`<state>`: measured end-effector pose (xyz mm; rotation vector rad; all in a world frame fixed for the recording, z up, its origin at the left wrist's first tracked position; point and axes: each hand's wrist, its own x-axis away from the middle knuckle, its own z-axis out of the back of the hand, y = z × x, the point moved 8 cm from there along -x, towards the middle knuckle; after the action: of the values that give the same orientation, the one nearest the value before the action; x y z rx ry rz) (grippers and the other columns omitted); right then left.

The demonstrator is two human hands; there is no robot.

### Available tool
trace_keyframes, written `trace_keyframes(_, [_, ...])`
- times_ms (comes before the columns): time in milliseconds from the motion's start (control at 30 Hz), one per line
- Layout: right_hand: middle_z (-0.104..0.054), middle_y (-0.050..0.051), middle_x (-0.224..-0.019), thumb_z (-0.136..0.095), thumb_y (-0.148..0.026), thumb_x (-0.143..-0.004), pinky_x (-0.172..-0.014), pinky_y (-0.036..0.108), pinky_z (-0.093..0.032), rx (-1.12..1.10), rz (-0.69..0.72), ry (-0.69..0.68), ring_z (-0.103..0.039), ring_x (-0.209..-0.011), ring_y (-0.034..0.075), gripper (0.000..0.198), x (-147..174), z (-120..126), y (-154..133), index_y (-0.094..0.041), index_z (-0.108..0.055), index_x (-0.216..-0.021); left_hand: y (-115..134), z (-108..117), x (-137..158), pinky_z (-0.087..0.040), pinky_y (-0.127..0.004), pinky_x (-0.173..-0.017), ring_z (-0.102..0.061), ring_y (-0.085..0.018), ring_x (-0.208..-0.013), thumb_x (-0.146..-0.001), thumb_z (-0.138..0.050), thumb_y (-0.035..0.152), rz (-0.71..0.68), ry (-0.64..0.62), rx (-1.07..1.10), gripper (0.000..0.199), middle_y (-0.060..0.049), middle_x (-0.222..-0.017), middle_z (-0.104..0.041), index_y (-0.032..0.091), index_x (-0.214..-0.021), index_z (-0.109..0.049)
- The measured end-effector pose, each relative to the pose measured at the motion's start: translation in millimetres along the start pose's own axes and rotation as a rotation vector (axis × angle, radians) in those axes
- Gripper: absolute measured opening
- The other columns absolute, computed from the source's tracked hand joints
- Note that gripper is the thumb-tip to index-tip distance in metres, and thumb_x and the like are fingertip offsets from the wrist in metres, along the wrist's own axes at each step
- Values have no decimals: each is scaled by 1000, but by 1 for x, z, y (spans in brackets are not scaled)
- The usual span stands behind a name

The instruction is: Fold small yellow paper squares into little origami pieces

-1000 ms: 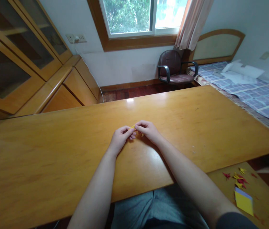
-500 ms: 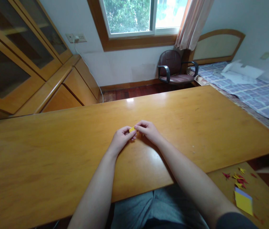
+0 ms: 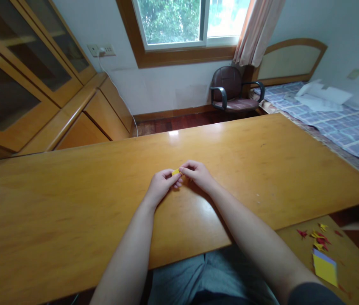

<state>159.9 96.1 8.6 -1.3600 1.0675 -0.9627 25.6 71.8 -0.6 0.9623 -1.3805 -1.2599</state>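
Note:
A small folded piece of yellow paper (image 3: 175,172) is pinched between my two hands, just above the wooden table (image 3: 71,203). My left hand (image 3: 162,184) holds its left and lower side between thumb and fingers. At its right end, the thumb and forefinger of my right hand (image 3: 196,173) close on it. Fingers cover much of the paper, so its exact folded shape cannot be made out.
On a lower surface at the right lie several small red and yellow folded paper figures (image 3: 321,239) and a stack of yellow paper sheets (image 3: 325,269). Beyond the table stand a brown armchair (image 3: 230,87), a bed (image 3: 341,114) and a wooden cabinet (image 3: 80,123).
Both hands stay almost in the same place. The yellow paper has tilted slightly between the fingers, and a little less of it shows.

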Motion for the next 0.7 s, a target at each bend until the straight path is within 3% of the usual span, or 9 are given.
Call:
trace_keyframes(500, [-58, -3, -62, -67, -42, -78, -59, 25, -38, 3, -7, -7, -49, -58, 11, 27, 0, -1, -2, -16, -66, -72, 0, 2, 0, -49, -24, -56, -62, -13, -56, -75, -78, 44, 14, -13, 65, 31, -5, -68, -72, 15, -73, -69])
trace_keyframes(700, [-65, -1, -68, -75, -41, -72, -63, 26, -40, -6, -16, -26, -54, -64, 12, 27, -1, -3, -1, -15, -69, -76, 0, 2, 1, -49, -25, -55, -62, -13, -56, -74, -78, 47, 7, -6, 58, 34, -5, -67, -71, 15, -70, -67])
